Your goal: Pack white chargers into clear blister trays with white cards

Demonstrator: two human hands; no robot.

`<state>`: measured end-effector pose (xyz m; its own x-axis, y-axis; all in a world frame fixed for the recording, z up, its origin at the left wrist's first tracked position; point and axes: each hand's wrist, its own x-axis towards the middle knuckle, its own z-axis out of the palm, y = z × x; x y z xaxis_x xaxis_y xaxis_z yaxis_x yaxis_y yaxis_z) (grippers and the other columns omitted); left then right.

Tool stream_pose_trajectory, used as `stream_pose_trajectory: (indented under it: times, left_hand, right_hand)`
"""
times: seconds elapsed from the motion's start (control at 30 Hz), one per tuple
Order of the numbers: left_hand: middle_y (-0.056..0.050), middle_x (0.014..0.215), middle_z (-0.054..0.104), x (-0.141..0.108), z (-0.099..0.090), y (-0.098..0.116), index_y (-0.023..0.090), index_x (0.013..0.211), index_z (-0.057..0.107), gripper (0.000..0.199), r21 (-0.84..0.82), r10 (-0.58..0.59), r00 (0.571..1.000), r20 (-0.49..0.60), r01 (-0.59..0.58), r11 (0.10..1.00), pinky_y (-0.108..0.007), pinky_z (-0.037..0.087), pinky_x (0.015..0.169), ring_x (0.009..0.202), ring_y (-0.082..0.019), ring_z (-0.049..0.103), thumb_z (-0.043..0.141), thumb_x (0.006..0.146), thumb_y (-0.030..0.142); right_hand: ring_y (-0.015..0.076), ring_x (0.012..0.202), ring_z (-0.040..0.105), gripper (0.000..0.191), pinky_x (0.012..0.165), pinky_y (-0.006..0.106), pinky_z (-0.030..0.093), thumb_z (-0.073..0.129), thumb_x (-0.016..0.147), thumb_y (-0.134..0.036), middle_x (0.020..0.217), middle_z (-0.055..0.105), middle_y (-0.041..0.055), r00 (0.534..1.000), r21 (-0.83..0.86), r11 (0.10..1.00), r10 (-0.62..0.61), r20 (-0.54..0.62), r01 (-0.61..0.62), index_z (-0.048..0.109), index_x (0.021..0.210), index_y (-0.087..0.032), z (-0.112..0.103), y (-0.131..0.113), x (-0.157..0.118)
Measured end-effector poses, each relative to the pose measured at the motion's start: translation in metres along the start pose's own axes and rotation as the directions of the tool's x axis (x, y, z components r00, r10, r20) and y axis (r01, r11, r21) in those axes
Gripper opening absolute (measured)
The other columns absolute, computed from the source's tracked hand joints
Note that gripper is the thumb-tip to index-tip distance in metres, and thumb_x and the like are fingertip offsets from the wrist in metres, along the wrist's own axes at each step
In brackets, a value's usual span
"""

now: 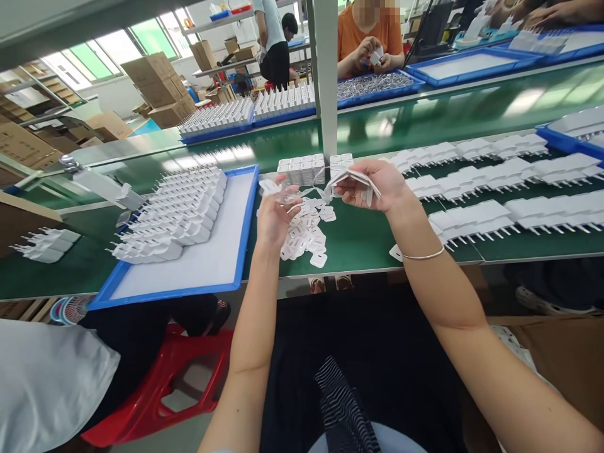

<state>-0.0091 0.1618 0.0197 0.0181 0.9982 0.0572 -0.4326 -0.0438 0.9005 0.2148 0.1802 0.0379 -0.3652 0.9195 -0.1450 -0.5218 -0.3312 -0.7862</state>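
My right hand [380,182] is closed around several thin white square plates [355,176], fanned out between thumb and fingers. My left hand [276,217] has its fingers curled on a piece of crumpled clear plastic wrap [270,187]. A translucent strip [314,190] stretches between the two hands. Below them on the green bench lies a loose pile of small white plates [304,233] with slots. Just behind my hands, neat stacks of white square pieces [302,168] stand at the post, partly hidden by my right hand.
To the left, a blue-rimmed tray [248,233] holds rows of white plug housings [189,214]. More white housings with pins [476,182] line the bench at right. A metal post [325,75] rises ahead. A co-worker in an orange shirt [352,34] sits opposite; a red stool [155,390] stands lower left.
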Motion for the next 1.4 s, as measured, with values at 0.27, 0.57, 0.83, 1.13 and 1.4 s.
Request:
stream_pose_trajectory:
  times: [0.27,0.57,0.83,1.13,1.4]
  left_hand:
    - [-0.01,0.117,0.071,-0.021,-0.012,0.015,0.017,0.117,0.07,0.036,-0.047,-0.228,0.957,0.177,0.24,0.97,-0.024,0.059,0.085,0.112,-0.022,0.069,0.053,0.093,0.038]
    - [-0.011,0.112,0.074,-0.03,-0.02,0.007,0.018,0.142,0.051,0.055,0.707,-0.087,0.995,0.045,0.029,0.707,-0.036,0.057,0.086,0.091,-0.021,0.073,0.054,0.087,0.011]
    - [-0.006,0.094,0.07,-0.02,-0.008,0.004,0.023,0.107,0.059,0.024,0.834,0.26,0.965,0.008,-0.15,0.531,-0.03,0.05,0.069,0.075,-0.018,0.067,0.051,0.088,0.011]
    - [0.002,0.065,0.05,-0.032,-0.013,0.017,0.025,0.108,0.067,0.018,0.617,0.087,0.95,0.301,-0.263,0.742,-0.026,0.038,0.053,0.052,-0.011,0.048,0.063,0.091,0.029]
    - [0.002,0.065,0.044,-0.069,0.009,0.023,0.032,0.128,0.06,0.045,0.485,0.119,0.966,0.23,-0.22,0.846,-0.026,0.041,0.06,0.058,-0.013,0.047,0.072,0.086,0.044]
  right_hand:
    - [0.0222,0.067,0.07,0.01,0.066,0.033,0.062,0.066,0.067,-0.019,0.072,0.069,0.009,0.977,-0.223,0.954,-0.21,-0.025,0.199,0.068,0.074,-0.012,-0.002,0.003,0.002]
    - [0.0124,0.05,0.047,0.02,0.047,0.028,0.047,0.068,0.065,-0.028,0.055,0.049,-0.0003,0.92,-0.334,0.857,-0.371,0.127,0.392,0.053,0.054,-0.021,0.0,0.0,-0.006]
    - [0.0097,0.044,0.029,0.041,0.04,0.025,0.037,0.067,0.072,-0.036,0.051,0.027,-0.0038,0.858,-0.43,0.752,-0.499,0.125,0.5,0.034,0.052,-0.023,-0.002,-0.004,-0.013]
    - [0.0212,0.092,0.065,0.019,0.069,0.028,0.058,0.061,0.079,-0.042,0.08,0.061,0.0035,0.867,-0.216,0.863,-0.486,-0.109,0.456,0.055,0.073,-0.025,-0.004,-0.012,-0.011]
    - [0.0133,0.102,0.067,0.011,0.069,0.02,0.059,0.057,0.088,-0.021,0.092,0.073,-0.002,0.94,0.092,0.938,-0.325,-0.104,0.335,0.064,0.08,-0.023,-0.014,-0.009,0.011]
